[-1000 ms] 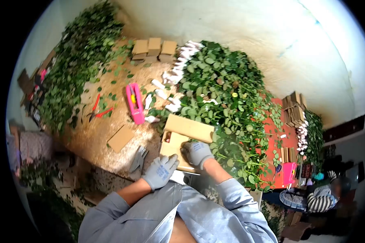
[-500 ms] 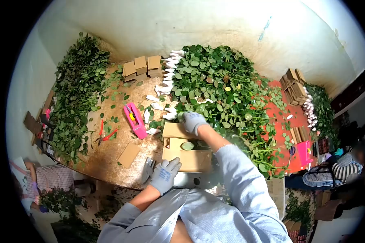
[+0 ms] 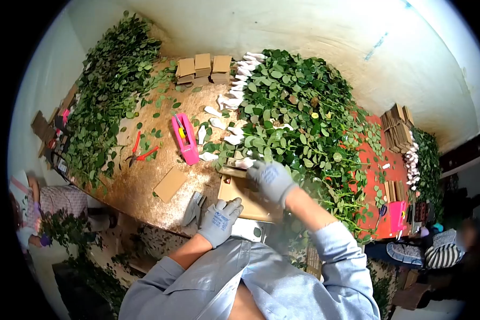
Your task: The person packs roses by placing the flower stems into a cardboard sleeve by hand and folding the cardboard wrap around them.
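Cardboard (image 3: 244,200) adjoins left hand (image 3: 219,222); pink holder (image 3: 190,152) contains yellow piece (image 3: 182,132).

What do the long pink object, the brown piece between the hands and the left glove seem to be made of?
Long pink object: probably plastic; hard-looking, smooth, evenly bright. Brown piece: likely cardboard; matt, plain tan, stiff-looking flat faces. Left glove: perhaps coated fabric; matt grey, bluish print; coating uncertain.
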Tool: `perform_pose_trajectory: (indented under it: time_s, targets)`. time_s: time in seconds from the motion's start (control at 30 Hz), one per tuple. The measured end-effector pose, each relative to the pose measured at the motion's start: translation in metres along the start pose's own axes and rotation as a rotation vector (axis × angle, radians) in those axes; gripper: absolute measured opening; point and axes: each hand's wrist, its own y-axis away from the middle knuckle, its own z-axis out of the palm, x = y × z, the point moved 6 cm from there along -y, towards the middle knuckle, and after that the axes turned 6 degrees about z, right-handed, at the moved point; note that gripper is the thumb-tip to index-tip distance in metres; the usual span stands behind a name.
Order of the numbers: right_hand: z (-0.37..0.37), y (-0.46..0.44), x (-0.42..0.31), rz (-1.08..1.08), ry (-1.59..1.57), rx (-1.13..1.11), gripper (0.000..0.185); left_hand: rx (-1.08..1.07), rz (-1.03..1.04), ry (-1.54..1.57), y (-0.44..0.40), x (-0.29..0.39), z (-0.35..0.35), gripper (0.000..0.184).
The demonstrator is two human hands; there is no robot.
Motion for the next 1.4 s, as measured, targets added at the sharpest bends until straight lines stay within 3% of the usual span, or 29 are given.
perform_pose_trajectory:
  time_s: [0.07,0.23,0.37,0.6,0.63,0.77,0.93,1.0,1.07,1.17,1.23,1.27,1.33,1.37,1.4]
  targets:
    - [0.018,0.010,-0.015,0.041,0.027,-0.145,0.027,0.033,-0.015,0.011,0.000,0.001,-0.003,0.038]
    - [0.050,0.029,-0.044,-0.146,0.119,0.032,0.020,0.011,-0.073,0.040,0.001,-0.002,0.002,0.025]
    - [0.068,0.032,-0.048,-0.246,0.219,-0.064,0.016,0.056,-0.080,0.059,0.004,-0.008,0.008,0.027]
    - [0.086,0.036,-0.042,-0.228,0.203,-0.089,0.020,0.032,-0.080,0.054,0.003,-0.012,0.007,0.033]
    - [0.082,0.037,-0.042,-0.212,0.155,0.007,0.020,0.036,-0.080,0.060,0.003,-0.013,0.006,0.033]
    - [0.080,0.038,-0.046,-0.224,0.210,0.050,0.022,0.060,-0.085,0.083,0.004,-0.012,0.008,0.031]
    - [0.077,0.038,-0.053,-0.156,0.268,-0.043,0.051,0.035,-0.081,0.250,0.004,-0.026,-0.007,0.027]
    - [0.076,0.040,-0.056,-0.128,0.273,-0.124,0.059,0.074,-0.104,0.834,0.018,-0.051,-0.013,0.027]
    - [0.092,0.043,-0.057,-0.096,0.287,-0.164,0.066,0.120,-0.321,0.846,0.046,-0.080,-0.019,0.025]
    - [0.085,0.041,-0.060,-0.061,0.295,-0.245,0.079,0.142,-0.452,0.697,0.085,-0.109,-0.014,0.026]
    - [0.082,0.036,-0.061,-0.038,0.254,-0.302,0.085,-0.035,-0.636,0.473,0.105,-0.122,-0.001,0.046]
    - [0.083,0.034,-0.061,-0.023,0.236,-0.323,0.091,-0.038,-0.630,0.469,0.109,-0.121,0.006,0.046]
    - [0.085,0.036,-0.061,0.001,0.219,-0.350,0.097,-0.186,-0.718,0.065,0.122,-0.121,0.026,0.078]
    - [0.086,0.037,-0.062,0.013,0.230,-0.343,0.098,-0.249,-0.798,0.175,0.128,-0.123,0.043,0.100]
    - [0.088,0.038,-0.064,0.021,0.240,-0.337,0.099,-0.251,-0.795,0.180,0.129,-0.121,0.054,0.100]
